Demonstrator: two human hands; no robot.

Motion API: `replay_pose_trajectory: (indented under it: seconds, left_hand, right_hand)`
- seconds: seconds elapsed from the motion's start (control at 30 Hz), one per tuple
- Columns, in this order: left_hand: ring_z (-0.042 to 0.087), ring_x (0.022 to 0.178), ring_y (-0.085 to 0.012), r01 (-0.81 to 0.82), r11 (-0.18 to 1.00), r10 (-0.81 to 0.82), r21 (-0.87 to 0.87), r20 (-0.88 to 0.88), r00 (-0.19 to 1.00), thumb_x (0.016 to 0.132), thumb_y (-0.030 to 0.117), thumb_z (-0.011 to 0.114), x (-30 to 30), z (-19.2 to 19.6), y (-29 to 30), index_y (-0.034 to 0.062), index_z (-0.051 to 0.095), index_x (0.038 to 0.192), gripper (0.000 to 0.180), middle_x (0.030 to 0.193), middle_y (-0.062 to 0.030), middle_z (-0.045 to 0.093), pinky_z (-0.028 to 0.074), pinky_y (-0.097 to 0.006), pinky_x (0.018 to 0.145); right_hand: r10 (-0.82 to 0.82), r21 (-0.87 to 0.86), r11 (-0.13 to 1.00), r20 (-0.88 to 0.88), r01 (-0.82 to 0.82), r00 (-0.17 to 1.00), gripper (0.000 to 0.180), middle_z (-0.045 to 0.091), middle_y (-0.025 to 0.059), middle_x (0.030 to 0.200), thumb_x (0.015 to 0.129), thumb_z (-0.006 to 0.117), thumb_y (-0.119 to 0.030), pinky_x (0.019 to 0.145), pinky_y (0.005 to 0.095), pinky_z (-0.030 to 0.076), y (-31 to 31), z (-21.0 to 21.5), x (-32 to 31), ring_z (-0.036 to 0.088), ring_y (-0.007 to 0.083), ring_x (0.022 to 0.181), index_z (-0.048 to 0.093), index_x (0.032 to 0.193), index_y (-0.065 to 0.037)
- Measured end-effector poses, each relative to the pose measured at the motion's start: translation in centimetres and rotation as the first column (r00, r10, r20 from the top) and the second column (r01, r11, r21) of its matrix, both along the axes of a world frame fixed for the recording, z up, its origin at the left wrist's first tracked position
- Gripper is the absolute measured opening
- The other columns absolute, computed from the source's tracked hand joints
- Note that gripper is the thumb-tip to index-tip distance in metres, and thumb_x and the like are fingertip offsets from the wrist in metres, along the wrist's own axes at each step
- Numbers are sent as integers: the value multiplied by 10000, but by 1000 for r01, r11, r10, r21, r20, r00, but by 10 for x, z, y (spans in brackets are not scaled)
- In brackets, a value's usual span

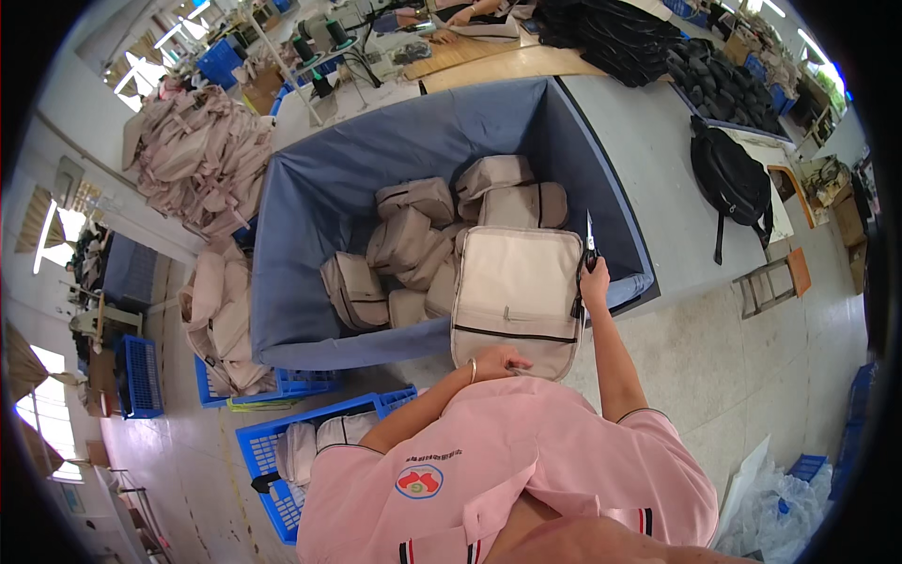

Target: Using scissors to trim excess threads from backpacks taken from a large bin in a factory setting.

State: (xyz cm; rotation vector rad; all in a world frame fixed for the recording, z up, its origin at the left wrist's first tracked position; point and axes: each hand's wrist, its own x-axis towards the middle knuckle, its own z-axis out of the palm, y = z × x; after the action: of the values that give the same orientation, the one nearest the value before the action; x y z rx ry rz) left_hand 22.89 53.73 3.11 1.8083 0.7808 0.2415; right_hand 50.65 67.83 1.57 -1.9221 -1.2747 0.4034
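- We are holding a beige bag (517, 296) upright over the blue fabric bin (310, 202); left hand (498, 361) fingers are clenched on its bottom edge.
- Right hand (593, 278) fingers are grasping small scissors (589, 242), blades pointing up, just beside the bag's right edge.
- Risk, in our judgement: the blades are sitting close enough to nick fabric or the zipper if the bag is swinging.

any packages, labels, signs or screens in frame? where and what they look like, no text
No signs or screens visible.
Badge: on the pink shirt, lower centre; round, red and white, small lettering above.
Clear plastic bags: floor, lower right; crumpled, translucent white.
Beige bag in both hands: no label visible; black zip lines.
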Motion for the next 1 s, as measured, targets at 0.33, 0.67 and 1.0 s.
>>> replay_pose_trajectory:
  seconds: [0.33,0.67,1.0]
  left_hand:
    - [591,815,-149,-38,999,38,-35,10,999,725,85,735,-1,-1,-4,170,689,1181,466,895,-30,600,482,-263,722]
    - [586,815,-133,-31,999,32,-35,40,999,716,49,735,-2,-11,-4,166,684,1190,491,896,-26,596,481,-256,721]
    - [585,827,-149,-24,999,25,-44,7,1000,711,41,716,-2,-10,-4,172,684,1191,498,910,-34,596,480,-266,718]
  right_hand:
    - [6,-29,1000,-23,-7,1000,235,647,199,895,834,684,-147,746,462,484,-1,2,-3,634,398,876,527,928,1]
    - [10,8,1000,-37,-9,999,233,646,208,880,833,680,-137,738,467,479,-3,6,-5,628,408,867,536,936,13]
    - [18,10,1000,-23,-18,1000,227,639,208,874,833,676,-130,723,470,474,-2,2,-3,616,412,843,535,927,21]
